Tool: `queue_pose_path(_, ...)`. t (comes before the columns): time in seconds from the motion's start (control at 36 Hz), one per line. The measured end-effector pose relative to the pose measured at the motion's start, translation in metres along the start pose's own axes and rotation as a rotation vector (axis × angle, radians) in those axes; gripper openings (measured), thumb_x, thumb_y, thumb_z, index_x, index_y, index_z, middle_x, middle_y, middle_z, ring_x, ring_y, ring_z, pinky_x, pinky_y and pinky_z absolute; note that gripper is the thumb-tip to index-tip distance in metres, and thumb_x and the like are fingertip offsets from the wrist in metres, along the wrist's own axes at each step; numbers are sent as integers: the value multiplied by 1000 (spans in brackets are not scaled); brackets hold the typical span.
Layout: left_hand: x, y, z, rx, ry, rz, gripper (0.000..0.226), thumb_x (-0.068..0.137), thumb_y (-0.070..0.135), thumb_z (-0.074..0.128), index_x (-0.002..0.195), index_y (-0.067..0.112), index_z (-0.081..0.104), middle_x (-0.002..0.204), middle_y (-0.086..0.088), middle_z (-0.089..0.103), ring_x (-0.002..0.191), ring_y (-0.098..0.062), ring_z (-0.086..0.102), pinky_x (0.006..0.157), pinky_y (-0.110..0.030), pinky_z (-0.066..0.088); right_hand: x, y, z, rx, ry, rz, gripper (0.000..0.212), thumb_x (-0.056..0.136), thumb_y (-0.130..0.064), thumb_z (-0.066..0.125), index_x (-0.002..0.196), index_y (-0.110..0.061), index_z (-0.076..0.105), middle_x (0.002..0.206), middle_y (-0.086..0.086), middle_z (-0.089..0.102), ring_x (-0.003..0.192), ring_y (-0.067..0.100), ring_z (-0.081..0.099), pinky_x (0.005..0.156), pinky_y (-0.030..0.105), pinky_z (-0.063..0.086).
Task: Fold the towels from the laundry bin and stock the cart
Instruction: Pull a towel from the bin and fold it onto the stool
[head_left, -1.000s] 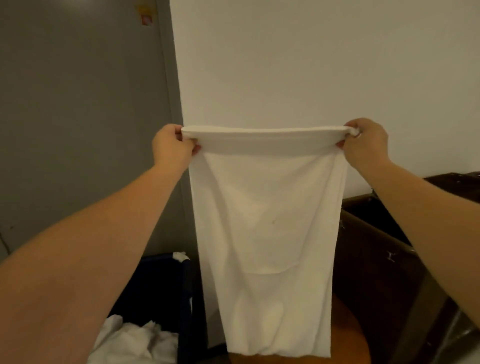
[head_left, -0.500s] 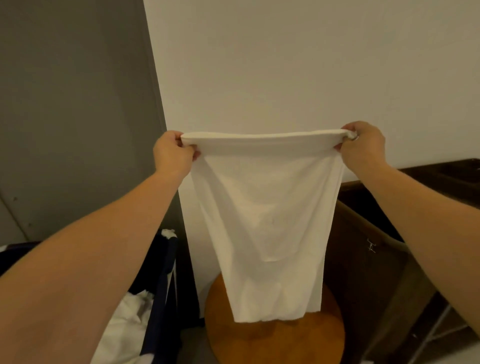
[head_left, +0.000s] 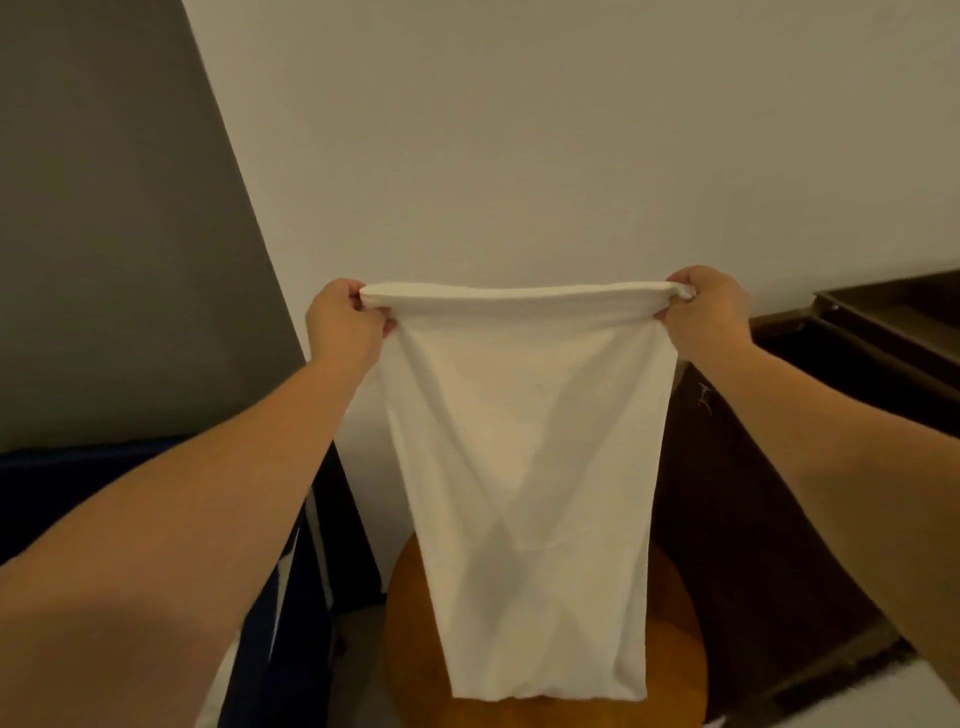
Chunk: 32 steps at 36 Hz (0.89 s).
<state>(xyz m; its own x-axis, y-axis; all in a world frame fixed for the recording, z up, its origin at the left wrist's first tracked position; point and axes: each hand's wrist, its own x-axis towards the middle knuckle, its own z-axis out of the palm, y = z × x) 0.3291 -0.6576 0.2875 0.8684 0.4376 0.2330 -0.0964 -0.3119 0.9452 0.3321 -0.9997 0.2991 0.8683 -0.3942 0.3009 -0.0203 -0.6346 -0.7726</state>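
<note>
Left hand (head_left: 340, 325) and right hand (head_left: 709, 314) are pinching the towel (head_left: 524, 441), fingers curled; it is hanging flat. An arm (head_left: 182, 545) is hiding the bin's (head_left: 52, 488) inside.

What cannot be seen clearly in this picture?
Head view:
- Laundry bin: inside hidden by the left forearm and frame edge.
- Round wooden top: middle covered by the hanging towel.
- Cart: cut off at the right edge and by the right forearm; contents unclear.
- Fingertips of left hand and right hand: buried in the towel's top edge.
</note>
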Motion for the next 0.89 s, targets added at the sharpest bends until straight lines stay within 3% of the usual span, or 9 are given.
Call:
queue_pose_path(0.17,58,-81,45,175,-40,-87,20,81,3,68,99,9,62,98,-9,66,91,-24,64,82,-38,57,47,46,87,-109,-132,76,23,94,-7,55,115,-16,60,102,4,60,87,19,55,73,26,41)
queue_pose_path(0.25,65,-118,66,216,-68,-133,18,82,5,69,95,12,59,98,-8,65,90,-23,62,79,-34,55,53,73,120,-131,-166,94,22,93,-6,56,113,-13,62,102,6,62,86,19,56,74,27,43)
queue_pose_path(0.36,52,-174,85,302,-106,-165,16,84,9,68,93,15,57,94,-3,61,84,-18,55,65,-21,41,37,118,157,-180,-232,185,12,92,-5,56,99,-14,62,86,0,58,79,15,56,74,28,47)
queue_pose_path(0.5,-3,-232,93,402,-151,-219,7,90,9,62,94,13,59,83,6,55,73,-7,51,55,-9,35,-16,180,175,-205,-348,265,14,94,-6,54,99,-19,57,88,-3,53,79,12,53,72,28,46)
queue_pose_path(0.58,-50,-266,90,399,-218,-281,9,91,6,60,93,14,60,84,5,57,78,-8,53,64,-16,40,-50,223,177,-308,-477,292,11,95,-8,53,98,-15,61,89,0,56,80,14,55,73,27,48)
queue_pose_path(0.67,-98,-300,85,449,-326,-363,15,91,2,57,88,16,61,82,7,60,76,-4,54,63,-13,41,-83,264,178,-339,-600,292,16,94,-7,52,87,-19,60,84,-1,58,77,16,58,68,26,48)
queue_pose_path(0.81,-163,-350,78,559,-457,-467,29,85,-9,51,79,18,60,81,-3,64,79,-18,61,66,-23,47,-125,327,179,-364,-766,272,27,85,5,53,81,-20,60,87,4,59,80,24,59,72,31,50)
queue_pose_path(0.89,-189,-361,79,573,-451,-585,28,83,-13,48,76,11,59,83,-6,61,79,-22,57,64,-16,42,-139,358,179,-404,-800,232,29,81,11,52,81,-16,62,88,5,59,80,22,58,65,19,45)
